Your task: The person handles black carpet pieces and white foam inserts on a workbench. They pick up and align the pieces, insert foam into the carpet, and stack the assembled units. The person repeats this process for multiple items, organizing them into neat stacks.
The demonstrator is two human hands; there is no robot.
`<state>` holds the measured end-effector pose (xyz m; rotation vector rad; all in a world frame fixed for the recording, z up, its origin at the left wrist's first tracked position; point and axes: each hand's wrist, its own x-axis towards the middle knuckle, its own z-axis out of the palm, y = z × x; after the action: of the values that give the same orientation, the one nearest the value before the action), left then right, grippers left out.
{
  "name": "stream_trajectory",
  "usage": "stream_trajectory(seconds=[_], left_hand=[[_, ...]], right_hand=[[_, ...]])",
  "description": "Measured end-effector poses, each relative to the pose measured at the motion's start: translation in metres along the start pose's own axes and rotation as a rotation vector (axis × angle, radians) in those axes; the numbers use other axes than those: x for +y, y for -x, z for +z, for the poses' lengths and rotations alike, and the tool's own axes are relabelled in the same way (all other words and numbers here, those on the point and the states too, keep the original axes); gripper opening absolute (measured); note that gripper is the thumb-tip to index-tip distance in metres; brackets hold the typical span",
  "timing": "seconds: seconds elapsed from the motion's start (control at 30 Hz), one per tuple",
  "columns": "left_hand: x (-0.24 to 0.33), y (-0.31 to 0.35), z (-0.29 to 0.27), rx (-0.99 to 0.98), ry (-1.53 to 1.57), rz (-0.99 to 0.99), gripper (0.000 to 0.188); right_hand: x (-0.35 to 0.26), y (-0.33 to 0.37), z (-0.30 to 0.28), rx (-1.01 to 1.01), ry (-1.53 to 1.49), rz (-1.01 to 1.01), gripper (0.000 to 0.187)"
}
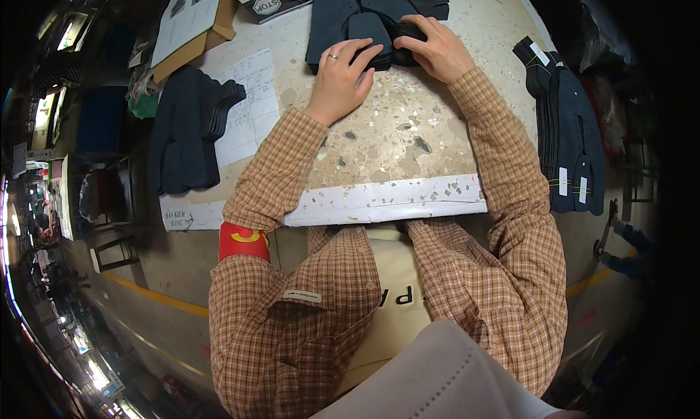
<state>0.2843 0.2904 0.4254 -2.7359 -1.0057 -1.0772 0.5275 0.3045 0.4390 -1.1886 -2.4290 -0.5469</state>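
Dark cloth stack (337, 22) at the top centre of the frame, left hand (341, 76) and right hand (435, 49) at its lower edge.

The left hand's fingers are spread and curved over the cloth; the right hand's are bent over the lower right part, though against such dark fabric I cannot tell whether they pinch a layer or only press. Done well, this handling wants light, flat pressure from the left to keep the layers aligned, while the right works a single edge without dragging those beneath. The tabletop (394, 149) looks chipped, so lifting seems safer than sliding. The tagged bundle (576, 142) at the right is best kept separate.
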Motion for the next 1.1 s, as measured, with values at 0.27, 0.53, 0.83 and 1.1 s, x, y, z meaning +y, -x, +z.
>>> stream_trajectory(seconds=[0.27,0.53,0.83,1.1], left_hand=[[-0.0005,-0.0003,-0.0009,0.008,-0.011,0.015,0.042],[-0.0001,-0.0008,-0.0007,0.006,-0.025,0.015,0.042],[-0.0002,0.0,0.0005,-0.004,0.008,-0.005,0.041],[0.0017,-0.0008,-0.0027,-0.011,0.014,-0.01,0.042]], right_hand=[[-0.0053,0.0022,-0.0013,0.038,-0.111,0.033,0.03],[-0.0044,0.0019,-0.0005,-0.025,0.003,-0.011,0.028],[-0.0057,0.0043,0.0016,0.002,-0.092,0.002,0.026],[-0.0084,0.0026,0.005,0.066,-0.063,0.017,0.029]])
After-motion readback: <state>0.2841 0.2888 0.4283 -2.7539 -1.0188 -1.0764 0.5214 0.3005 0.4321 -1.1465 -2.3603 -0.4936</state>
